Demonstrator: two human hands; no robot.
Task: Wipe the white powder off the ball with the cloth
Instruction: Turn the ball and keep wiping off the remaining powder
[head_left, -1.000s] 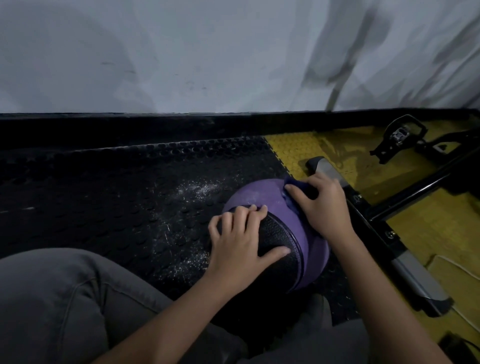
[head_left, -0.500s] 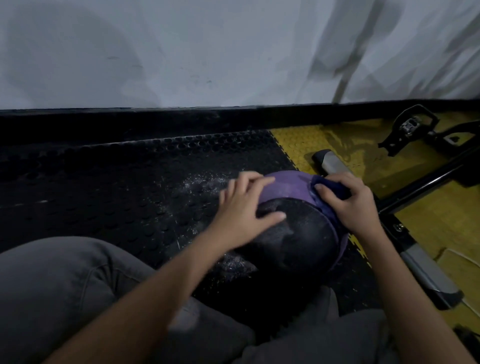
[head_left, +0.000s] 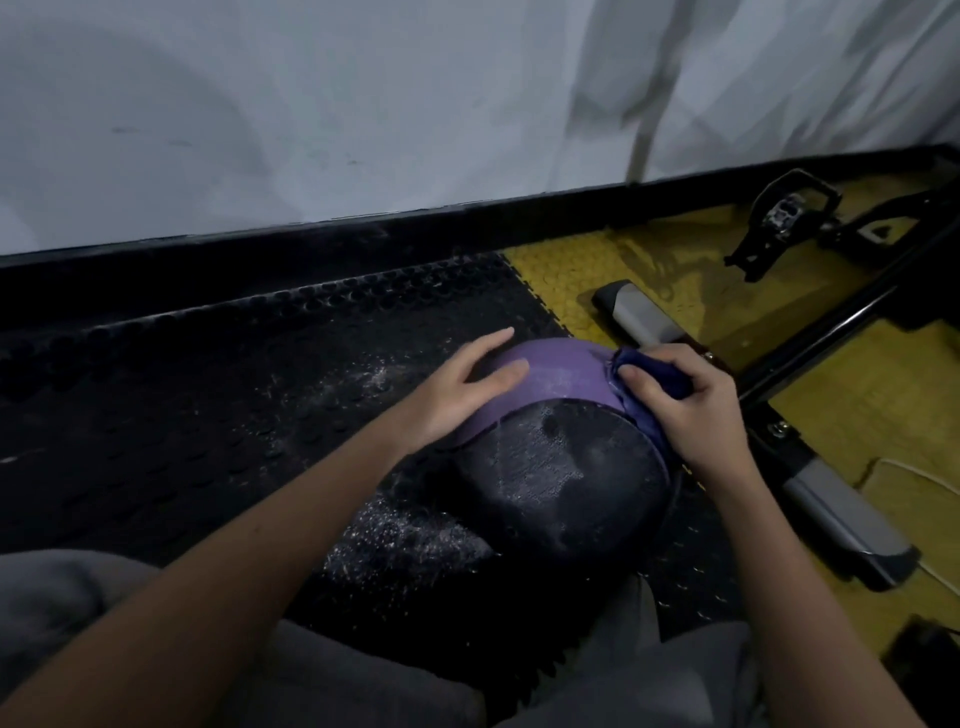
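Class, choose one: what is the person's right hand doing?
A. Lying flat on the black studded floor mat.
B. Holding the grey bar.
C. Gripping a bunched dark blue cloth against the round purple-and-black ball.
C: the right hand curls round the bunched dark blue cloth, held against the purple band of the round purple-and-black ball.

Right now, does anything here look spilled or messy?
Yes. White powder is scattered on the black mat left of the ball, one patch near its base and another beside the left hand. Powder also dusts the ball's black side. The right hand holds the cloth against its purple part.
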